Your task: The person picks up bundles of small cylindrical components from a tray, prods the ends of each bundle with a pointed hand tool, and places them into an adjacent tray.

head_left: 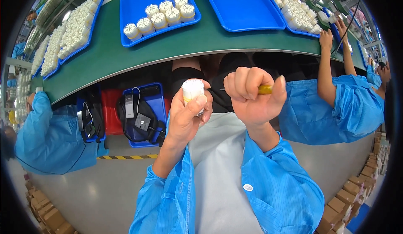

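Observation:
My left hand (187, 114) is closed round a white cylindrical bundle (193, 90) with a yellow band, held upright above my lap. Beside it, apart from the bundle, my right hand (255, 93) is a fist round a thin tool with a yellow handle (265, 89). The handle's end shows by the thumb, and a fine tip seems to poke out on the side toward the bundle. My fingers hide the rest of the tool, so its kind cannot be made out.
Across the green bench (105, 62), a blue tray (140, 3) holds several similar banded bundles. Another blue tray (241, 7) has a few at its far end. Fuller trays stand left and right. Co-workers in blue sleeves (310, 104) sit on both sides. A blue bin (157, 100) sits below the bench.

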`<state>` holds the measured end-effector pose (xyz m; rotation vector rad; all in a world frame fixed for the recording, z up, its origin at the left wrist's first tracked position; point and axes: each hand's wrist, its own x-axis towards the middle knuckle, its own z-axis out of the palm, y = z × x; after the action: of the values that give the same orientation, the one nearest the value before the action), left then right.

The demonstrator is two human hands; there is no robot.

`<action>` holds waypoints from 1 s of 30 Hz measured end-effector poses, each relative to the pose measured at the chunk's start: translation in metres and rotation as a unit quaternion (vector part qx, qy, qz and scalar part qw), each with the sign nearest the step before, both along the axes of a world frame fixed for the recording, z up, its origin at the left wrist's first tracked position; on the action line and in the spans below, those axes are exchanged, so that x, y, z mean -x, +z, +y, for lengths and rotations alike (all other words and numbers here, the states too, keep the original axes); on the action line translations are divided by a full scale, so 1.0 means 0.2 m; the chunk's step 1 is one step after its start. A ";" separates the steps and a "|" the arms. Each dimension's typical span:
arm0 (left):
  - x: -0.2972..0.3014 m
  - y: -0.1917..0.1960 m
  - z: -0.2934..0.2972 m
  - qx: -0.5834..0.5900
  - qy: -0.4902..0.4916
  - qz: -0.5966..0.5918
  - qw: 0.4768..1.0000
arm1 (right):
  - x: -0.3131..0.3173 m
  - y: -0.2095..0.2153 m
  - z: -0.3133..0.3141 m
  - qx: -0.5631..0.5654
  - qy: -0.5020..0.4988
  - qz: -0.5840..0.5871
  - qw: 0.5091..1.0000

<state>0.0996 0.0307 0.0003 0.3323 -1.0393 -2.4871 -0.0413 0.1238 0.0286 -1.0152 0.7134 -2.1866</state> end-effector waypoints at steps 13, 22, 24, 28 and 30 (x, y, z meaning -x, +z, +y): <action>0.19 -0.07 0.02 -0.109 -0.112 0.160 0.975 | 0.14 -0.05 0.05 0.102 -0.017 -0.054 0.993; 0.35 -0.13 0.01 -0.115 -0.154 0.219 0.957 | 0.27 -0.13 0.06 0.099 -0.045 -0.103 0.989; 0.39 -0.15 -0.02 -0.111 -0.177 0.219 0.953 | 0.30 -0.15 0.06 0.092 -0.048 -0.119 0.988; 0.45 -0.17 -0.04 -0.099 -0.199 0.239 0.945 | 0.34 -0.18 0.06 0.085 -0.043 -0.150 0.984; 0.47 -0.16 -0.03 -0.079 -0.187 0.239 0.950 | 0.35 -0.19 0.06 0.083 -0.046 -0.161 0.982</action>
<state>0.0058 0.0256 -0.0307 -0.4494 -0.7537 -2.7793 -0.1113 0.1357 -0.0101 -0.6918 0.4411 -2.4468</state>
